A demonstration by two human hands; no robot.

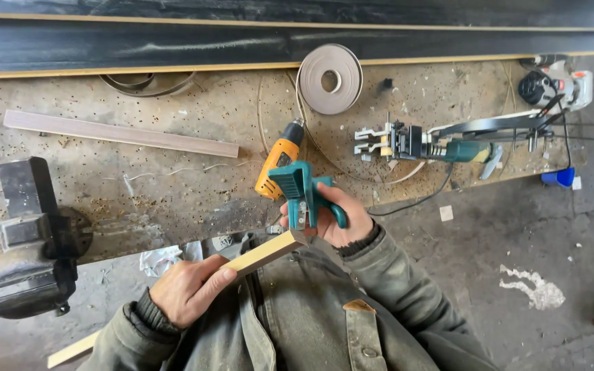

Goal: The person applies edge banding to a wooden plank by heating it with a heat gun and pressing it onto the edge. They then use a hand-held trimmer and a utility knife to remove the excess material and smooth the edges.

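Head view: left hand (187, 288) curls around a long pale wooden strip (266, 253), thumb on top and fingers wrapped under, gripping near its upper part — the strip runs diagonally from lower left, past the jacket, up to the teal hand tool (302, 192). Right hand (342, 218) is closed around the tool's teal handle, fingers fully wrapped, tool's lower metal jaw sitting right at the strip's end, touching or nearly so; cannot tell exact contact. Strip looks light, stiff, thin-edged — likely easy to hold one-handed but prone to pivot, so a grip close to the worked end seems best, as now. Tool looks rigid plastic and metal, small, handle is the obvious hold. Behind on the speckled workbench (173, 199): orange drill (278, 165) just beside the tool, roll of edge banding (329, 78), a flat wooden slat (122, 132), a green power tool (441, 144) to the right, a black vise (32, 233) at the left end.
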